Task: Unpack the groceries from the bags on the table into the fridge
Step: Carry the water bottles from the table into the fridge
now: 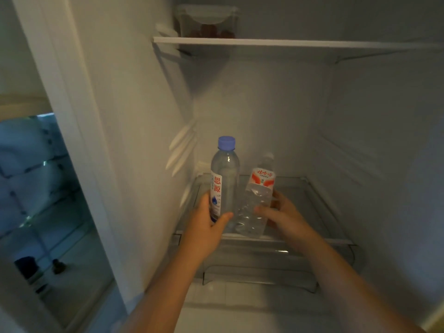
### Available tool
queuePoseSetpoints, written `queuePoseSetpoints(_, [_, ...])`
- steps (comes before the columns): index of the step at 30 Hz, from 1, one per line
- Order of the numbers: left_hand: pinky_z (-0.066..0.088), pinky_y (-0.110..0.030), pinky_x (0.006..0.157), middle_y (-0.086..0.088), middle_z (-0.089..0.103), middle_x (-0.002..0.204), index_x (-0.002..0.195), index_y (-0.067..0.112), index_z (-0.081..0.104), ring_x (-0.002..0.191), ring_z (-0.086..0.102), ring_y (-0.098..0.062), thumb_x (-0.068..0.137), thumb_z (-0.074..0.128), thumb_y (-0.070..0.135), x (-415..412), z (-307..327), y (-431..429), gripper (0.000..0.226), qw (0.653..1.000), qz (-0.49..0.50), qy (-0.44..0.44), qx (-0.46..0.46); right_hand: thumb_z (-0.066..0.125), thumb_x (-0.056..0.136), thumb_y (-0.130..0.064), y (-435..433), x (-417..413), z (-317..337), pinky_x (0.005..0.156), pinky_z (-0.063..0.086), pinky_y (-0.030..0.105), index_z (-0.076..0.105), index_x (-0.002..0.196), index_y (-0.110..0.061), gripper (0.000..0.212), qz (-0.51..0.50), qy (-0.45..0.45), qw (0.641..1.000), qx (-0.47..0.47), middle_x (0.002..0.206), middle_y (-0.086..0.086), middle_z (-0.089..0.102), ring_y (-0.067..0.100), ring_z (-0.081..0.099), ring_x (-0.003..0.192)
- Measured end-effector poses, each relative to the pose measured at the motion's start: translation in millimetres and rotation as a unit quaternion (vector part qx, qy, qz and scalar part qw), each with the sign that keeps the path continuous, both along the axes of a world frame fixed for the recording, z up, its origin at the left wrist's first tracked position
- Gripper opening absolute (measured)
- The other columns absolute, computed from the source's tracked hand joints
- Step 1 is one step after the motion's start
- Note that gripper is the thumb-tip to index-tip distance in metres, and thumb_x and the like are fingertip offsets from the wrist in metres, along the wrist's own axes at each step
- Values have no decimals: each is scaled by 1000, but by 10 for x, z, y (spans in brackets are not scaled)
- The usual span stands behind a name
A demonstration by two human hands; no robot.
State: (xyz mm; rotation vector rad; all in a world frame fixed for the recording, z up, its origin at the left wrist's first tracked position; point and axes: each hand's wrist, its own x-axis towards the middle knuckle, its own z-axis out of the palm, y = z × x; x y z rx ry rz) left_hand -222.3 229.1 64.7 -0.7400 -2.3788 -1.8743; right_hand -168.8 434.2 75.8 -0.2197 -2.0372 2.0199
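Gripped above the fridge shelf (312,240): upright blue-capped bottle (225,174) by left hand (204,229), tilted red-labelled bottle (258,198) by right hand (286,216).

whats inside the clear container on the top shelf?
Reddish lumps show through the clear container wall, low down. Blur and the lid hide what they are.

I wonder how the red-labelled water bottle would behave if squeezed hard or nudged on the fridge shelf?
The red-labelled water bottle has crinkled, ribbed clear walls, so it would probably give under a squeeze. It is tall, narrow and tilted in the right hand, so it may well tip if nudged.
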Motion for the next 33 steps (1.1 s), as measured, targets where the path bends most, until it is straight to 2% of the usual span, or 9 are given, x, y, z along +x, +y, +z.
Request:
queuePoseSetpoints(3, [48,-10,77,22,59,113,133,33,45,99,58,8,91,72,27,-34,44,17,50,1000,5,-12,-2,80,77,-6,5,-69,-8,89,58,40,56,129,-22,60,-29,24,999,-16,119,10,68,24,70,105])
queuePoseSetpoints(8, [53,-33,99,8,63,129,139,25,46,115,63,-9,88,74,21,-206,60,105,58,999,15,-30,4,85,74,-17,-11,-226,28,96,55,45,51,134,-28,69,-48,18,998,29,118,-4,65,18,66,107])
queuePoseSetpoints(14, [51,-39,103,2,59,137,146,23,39,122,59,-16,85,76,10,-441,62,269,72,996,81,-20,1,79,81,-9,-47,-470,118,88,49,30,41,141,-22,73,-60,38,995,72,115,-13,59,6,59,101])
queuePoseSetpoints(18, [54,-44,100,-4,59,135,129,24,42,120,60,-23,82,78,7,-620,37,405,61,989,140,-30,19,79,81,-10,-78,-691,151,81,44,19,39,135,-29,70,-67,57,990,112,114,-18,53,0,55,98])
queuePoseSetpoints(21, [55,-37,95,-7,58,132,115,27,37,117,61,-25,82,79,6,-773,36,479,57,984,174,-37,16,79,79,-3,-77,-876,169,71,45,12,44,114,-35,59,-70,85,981,162,105,-22,53,-3,57,92])
queuePoseSetpoints(23, [57,-37,91,-9,57,127,111,22,38,114,62,-27,80,81,7,-877,36,518,55,977,210,-30,6,81,76,0,-87,-994,177,77,49,14,45,104,-36,58,-74,91,974,194,104,-20,53,-5,59,92])
queuePoseSetpoints(26, [58,-47,86,-10,54,119,108,15,42,109,61,-30,74,87,16,-1001,19,575,57,963,268,-7,-33,89,68,-12,-92,-1174,122,94,54,31,41,118,-30,71,-87,93,965,231,121,-2,52,6,59,107])
queuePoseSetpoints(30, [57,-47,86,-12,52,123,115,12,42,114,57,-30,74,87,27,-1095,39,657,63,944,309,18,-114,90,68,-13,-49,-1415,99,95,53,29,36,122,-29,78,-91,90,963,238,131,5,48,15,58,114])
queuePoseSetpoints(33, [55,-44,89,-13,51,126,120,11,44,117,54,-30,80,82,27,-1186,40,713,58,938,314,26,-143,89,69,-13,16,-1589,97,98,54,38,37,124,-27,77,-87,90,960,249,132,4,46,16,58,116])
